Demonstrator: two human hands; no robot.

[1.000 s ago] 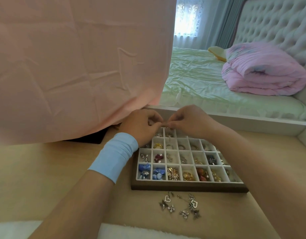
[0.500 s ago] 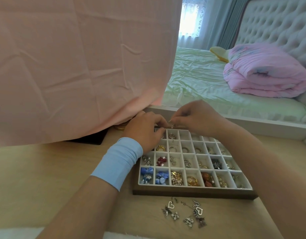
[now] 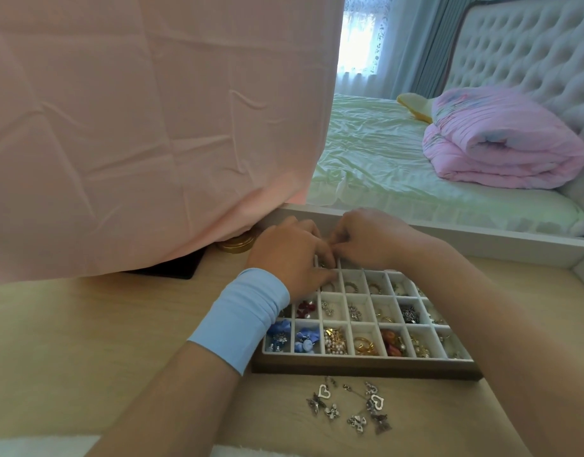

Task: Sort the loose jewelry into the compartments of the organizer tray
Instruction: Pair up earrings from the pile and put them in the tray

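As my curled left hand (image 3: 292,255) and right hand (image 3: 366,239) meet over the white-gridded organizer tray (image 3: 366,366), I cannot tell whether they pinch anything; silver charms (image 3: 377,402) lie beside it.

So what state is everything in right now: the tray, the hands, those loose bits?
Tray, uncovered, many compartments filled.
Loose jewelry, unsorted, lying before the tray.
Left hand, fingers curled over the tray's far row.
Right hand, fingers curled, tips meeting the left's.
Gold tin, lid on, half under pink cloth.
Quilt, folded.
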